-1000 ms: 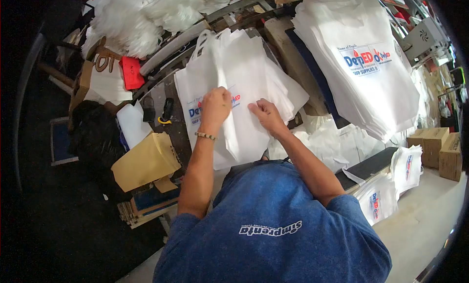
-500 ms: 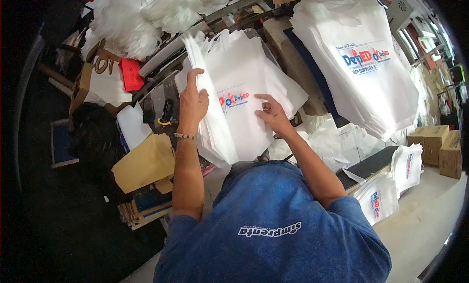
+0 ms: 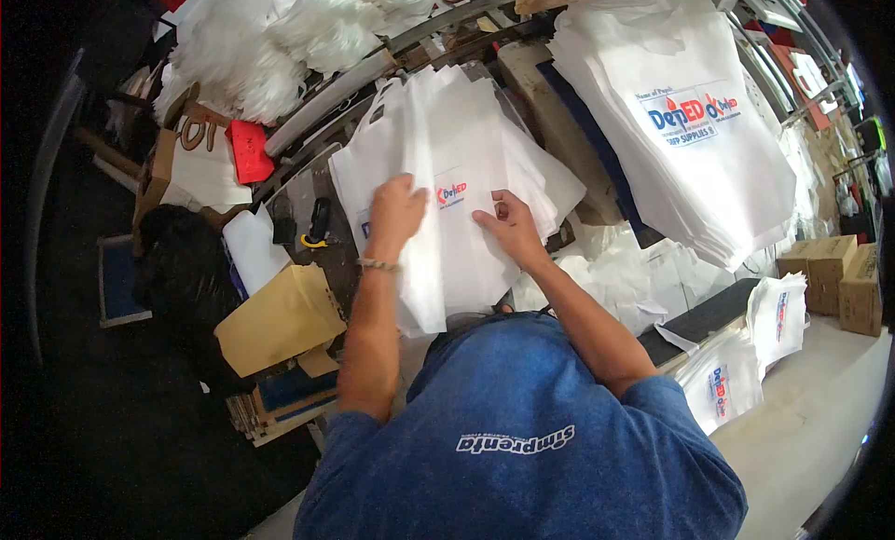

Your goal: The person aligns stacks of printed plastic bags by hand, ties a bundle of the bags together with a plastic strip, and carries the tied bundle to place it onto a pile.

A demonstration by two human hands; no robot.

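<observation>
Clasped by the left hand (image 3: 396, 212), a white bag (image 3: 426, 270) is held partly folded over the bag stack (image 3: 550, 181) on the tabletop (image 3: 302, 186). Whether fabric is pinched by the right hand (image 3: 513, 228) cannot be told. Clinging layers could be dragged askew.

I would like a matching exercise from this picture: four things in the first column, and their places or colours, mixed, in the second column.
Things
1. bracelet
2. cardboard boxes
3. shirt
4. middle pile of white bags

Places or colours
a. blue, with white lettering
b. under the left hand and right hand
c. around a wrist
d. brown, near the right edge of the view

Right pairs: 1-c; 2-d; 3-a; 4-b
</observation>
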